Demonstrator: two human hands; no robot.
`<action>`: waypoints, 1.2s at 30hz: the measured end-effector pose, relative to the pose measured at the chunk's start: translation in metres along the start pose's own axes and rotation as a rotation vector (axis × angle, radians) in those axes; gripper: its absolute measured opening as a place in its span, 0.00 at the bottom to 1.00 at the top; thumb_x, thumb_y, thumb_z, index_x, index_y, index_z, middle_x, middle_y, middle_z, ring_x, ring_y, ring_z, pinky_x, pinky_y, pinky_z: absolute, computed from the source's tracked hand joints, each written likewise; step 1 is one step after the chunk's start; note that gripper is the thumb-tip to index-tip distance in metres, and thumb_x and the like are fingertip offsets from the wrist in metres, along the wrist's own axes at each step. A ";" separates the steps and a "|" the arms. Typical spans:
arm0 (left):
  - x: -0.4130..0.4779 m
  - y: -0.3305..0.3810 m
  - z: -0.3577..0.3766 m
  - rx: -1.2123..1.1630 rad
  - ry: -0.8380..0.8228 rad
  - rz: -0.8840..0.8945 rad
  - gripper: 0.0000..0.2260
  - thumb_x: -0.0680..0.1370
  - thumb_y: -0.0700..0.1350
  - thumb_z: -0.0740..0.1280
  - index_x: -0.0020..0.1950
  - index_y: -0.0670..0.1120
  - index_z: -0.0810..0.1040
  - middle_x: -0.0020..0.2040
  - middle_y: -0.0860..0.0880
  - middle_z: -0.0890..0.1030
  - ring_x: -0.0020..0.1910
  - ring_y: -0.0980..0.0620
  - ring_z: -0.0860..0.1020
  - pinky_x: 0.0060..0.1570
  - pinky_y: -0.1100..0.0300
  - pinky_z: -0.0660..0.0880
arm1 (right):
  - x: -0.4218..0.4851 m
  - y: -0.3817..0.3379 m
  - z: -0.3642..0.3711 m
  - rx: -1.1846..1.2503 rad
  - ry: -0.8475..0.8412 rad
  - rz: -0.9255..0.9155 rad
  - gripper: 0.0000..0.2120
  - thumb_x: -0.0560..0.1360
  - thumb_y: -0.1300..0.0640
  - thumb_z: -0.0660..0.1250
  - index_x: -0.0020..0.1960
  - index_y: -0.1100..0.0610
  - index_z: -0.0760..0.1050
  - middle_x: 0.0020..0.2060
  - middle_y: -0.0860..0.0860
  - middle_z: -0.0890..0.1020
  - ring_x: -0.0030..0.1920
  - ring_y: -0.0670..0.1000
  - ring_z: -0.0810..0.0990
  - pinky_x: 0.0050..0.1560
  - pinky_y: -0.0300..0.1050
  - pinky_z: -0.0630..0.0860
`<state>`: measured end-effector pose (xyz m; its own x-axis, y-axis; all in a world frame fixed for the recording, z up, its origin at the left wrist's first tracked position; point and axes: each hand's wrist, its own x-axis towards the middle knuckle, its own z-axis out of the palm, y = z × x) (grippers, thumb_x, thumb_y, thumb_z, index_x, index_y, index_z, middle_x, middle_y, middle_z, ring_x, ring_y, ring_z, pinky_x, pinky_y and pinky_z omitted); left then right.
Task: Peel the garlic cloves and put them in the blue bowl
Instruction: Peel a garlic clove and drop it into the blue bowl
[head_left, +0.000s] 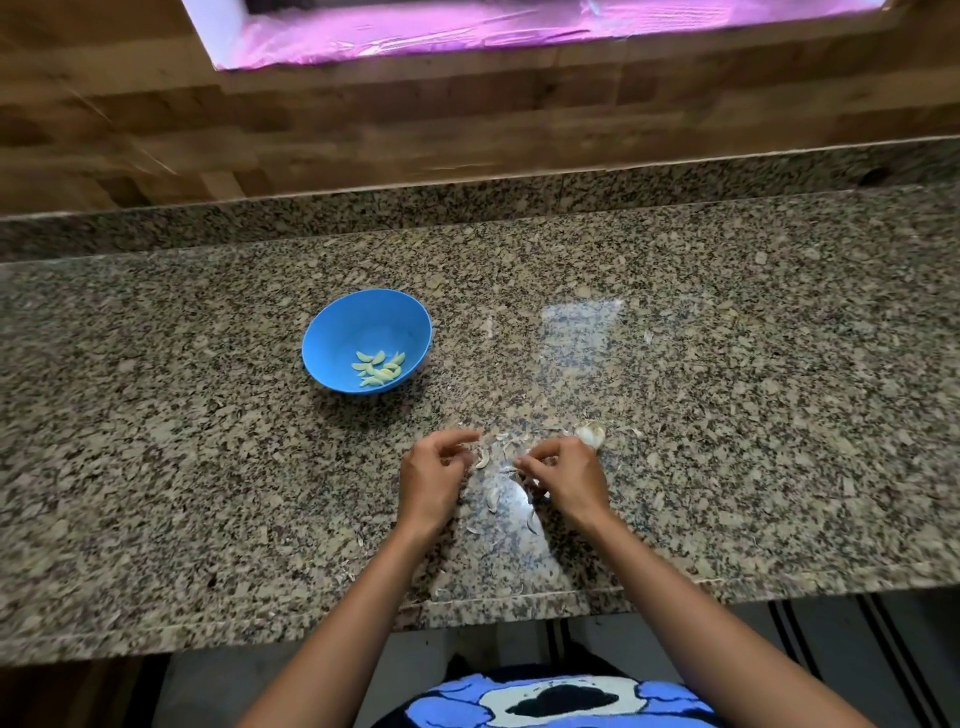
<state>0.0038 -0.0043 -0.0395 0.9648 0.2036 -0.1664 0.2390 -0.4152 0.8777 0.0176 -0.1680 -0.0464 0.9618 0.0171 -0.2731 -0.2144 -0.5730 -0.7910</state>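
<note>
A blue bowl (332, 332) stands on the speckled granite counter (727, 415), left of centre, with several peeled pale cloves (378, 368) in it. My left hand (434, 480) hovers low over the counter with fingers curled and nothing visibly in them. My right hand (569, 475) is a short way to its right and pinches a small piece of garlic (521, 461) at its fingertips. Just behind the right hand lies the rest of the garlic bulb (591, 432). Papery skins (492, 499) are scattered between and below both hands.
A granite upstand and a wooden-tiled wall (363, 135) run along the back of the counter. The counter's front edge (519, 605) is close to my body. More skin flakes lie near that edge.
</note>
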 end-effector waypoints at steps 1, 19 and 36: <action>-0.002 -0.001 -0.002 0.035 0.016 0.021 0.12 0.75 0.37 0.68 0.55 0.49 0.81 0.54 0.55 0.80 0.46 0.63 0.79 0.43 0.69 0.77 | -0.002 -0.001 -0.001 0.018 0.006 -0.003 0.04 0.72 0.56 0.70 0.40 0.48 0.79 0.44 0.44 0.82 0.37 0.52 0.82 0.38 0.48 0.80; -0.015 0.017 -0.012 -0.014 -0.182 0.017 0.04 0.74 0.39 0.70 0.48 0.44 0.81 0.38 0.49 0.83 0.35 0.57 0.81 0.38 0.61 0.80 | -0.010 -0.009 0.005 0.157 -0.230 -0.175 0.11 0.75 0.57 0.66 0.57 0.54 0.79 0.46 0.44 0.82 0.43 0.41 0.80 0.48 0.42 0.78; 0.000 0.010 -0.021 0.319 -0.250 0.421 0.05 0.77 0.43 0.67 0.48 0.43 0.81 0.34 0.50 0.80 0.29 0.56 0.76 0.30 0.67 0.73 | 0.007 -0.026 -0.017 -0.025 -0.370 -0.292 0.06 0.75 0.57 0.65 0.43 0.55 0.80 0.30 0.48 0.79 0.25 0.40 0.71 0.26 0.33 0.67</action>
<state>0.0037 0.0106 -0.0214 0.9713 -0.2357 0.0326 -0.1865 -0.6692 0.7193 0.0329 -0.1670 -0.0185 0.8552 0.4684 -0.2218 0.0643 -0.5206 -0.8514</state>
